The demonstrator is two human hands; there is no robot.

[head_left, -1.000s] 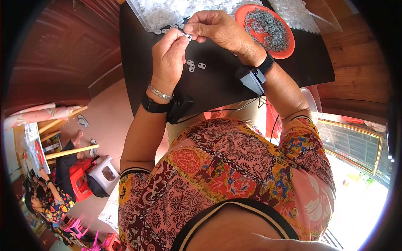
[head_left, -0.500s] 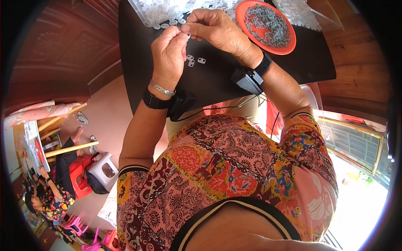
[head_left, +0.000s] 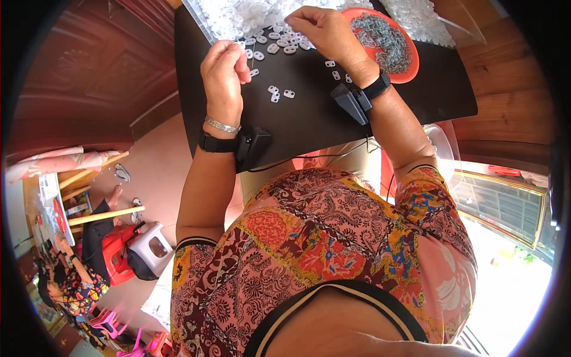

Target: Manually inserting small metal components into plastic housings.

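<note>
My left hand (head_left: pixel 225 71) hovers over the left part of the dark table (head_left: pixel 309 128), its fingers curled in a pinch. A small white piece shows at its fingertips, and a thin pale strand stands beside them; whether either is held is unclear. My right hand (head_left: pixel 324 37) reaches over loose white plastic pieces (head_left: pixel 289 41), oval with two holes, thumb and forefinger close together at the edge of a larger white heap (head_left: pixel 238 16). What those fingertips hold, if anything, is too small to make out. A few similar pieces (head_left: pixel 274 93) lie nearer to me.
An orange plate (head_left: pixel 407 72) full of small grey metal parts (head_left: pixel 386 44) stands right of my right hand. Behind it lies another white heap (head_left: pixel 419 21). Black devices (head_left: pixel 351 104) are strapped to my wrists, with a cable below. At far left, another person sits near stools (head_left: pixel 148 250).
My hands, together at the fingertips before, have come apart. The right one has moved farther away, to the white pieces; the left has drawn slightly left and nearer.
</note>
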